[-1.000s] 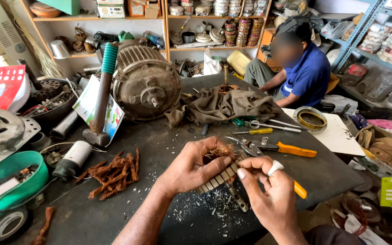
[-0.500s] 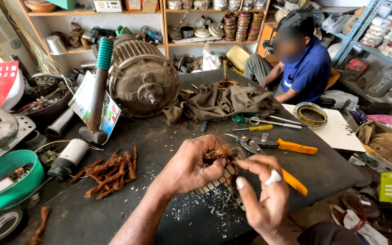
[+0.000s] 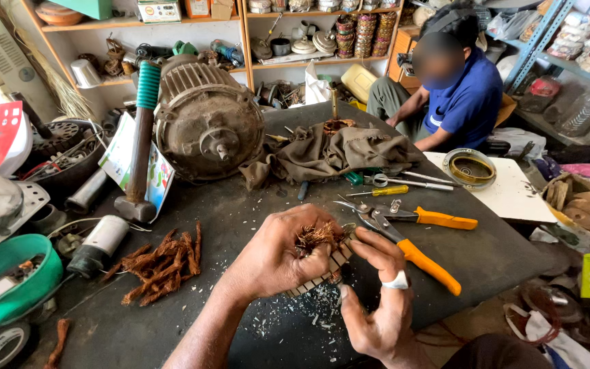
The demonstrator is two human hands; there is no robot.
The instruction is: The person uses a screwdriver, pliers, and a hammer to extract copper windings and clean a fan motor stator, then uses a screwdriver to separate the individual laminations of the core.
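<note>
Copper winding bunched right at the centre of the bench, sprouting from the slotted core that sits on the dark top. My left hand is clamped on it, fingers curled over the frayed wire, thumb pressing the bundle against the core. My right hand comes in from five o'clock, white tape on one finger, fingertips pinched together on the core's edge just beside the left thumb. Pale flecks litter the bench under both hands.

At three o'clock from the winding, nearly touching my right knuckles, lie the pliers, orange handles pointing to four o'clock. Just above them, a second orange-handled tool lies flat. Farther up at one o'clock, a yellow-handled screwdriver and a thin metal rod.

At nine o'clock, well apart from my hands, a heap of pulled copper strands. Beyond it, a small grey cylinder with a cable.

At twelve o'clock a crumpled rag is spread over the bench. At eleven o'clock the big motor stands shaft forward, and a hammer with a green grip leans just beside it.

At one o'clock, past the bench, a person in a blue shirt sits. A round metal ring rests on a white board at two o'clock.
</note>
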